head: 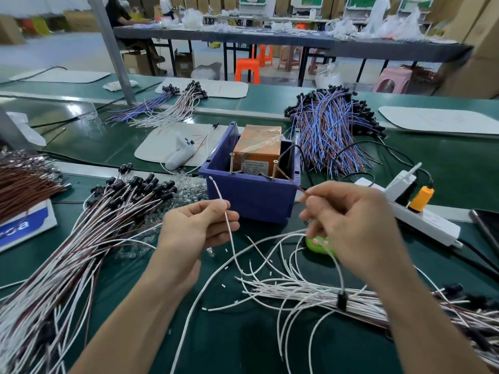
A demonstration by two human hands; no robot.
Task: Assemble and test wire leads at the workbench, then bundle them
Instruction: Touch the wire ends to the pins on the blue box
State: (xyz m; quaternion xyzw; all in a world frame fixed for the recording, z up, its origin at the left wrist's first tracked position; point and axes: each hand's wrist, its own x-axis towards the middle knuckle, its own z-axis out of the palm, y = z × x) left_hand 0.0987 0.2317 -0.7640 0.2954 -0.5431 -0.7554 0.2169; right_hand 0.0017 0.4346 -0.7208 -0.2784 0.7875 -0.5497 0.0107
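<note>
- My right hand [351, 222] covers most of a green object [314, 242] on the bench mat [243, 341]. I cannot make out what that object is.
- The brown wire [293, 182] runs from my right fingertips up to the right screw [275, 168] on the front rim of the blue bin [251, 195]. Whether its tip touches the screw is too fine for me to tell.
- The label on the orange box [259, 147] inside the bin is unreadable from here, and the far tables are blurred.
- My left hand [197, 228] sits palm up with fingers curled. Thumb and forefinger pinch a white wire [218, 191] a little below its stripped tip, which points up toward the bin. The rest of the wire trails down across the mat.
- My right hand is knuckles up, thumb and forefinger nipping the near end of the brown wire. A capped lead [341, 299] drops from under that hand onto the loose white wires [297, 287].
- The two hands are apart, both just in front of the bin.
- A heap of capped leads [94, 228] fans out on the left.
- A blue-and-brown heap [329, 130] lies beyond the bin.
- A power strip [421, 220] with an orange plug [421, 198] sits to the right.
</note>
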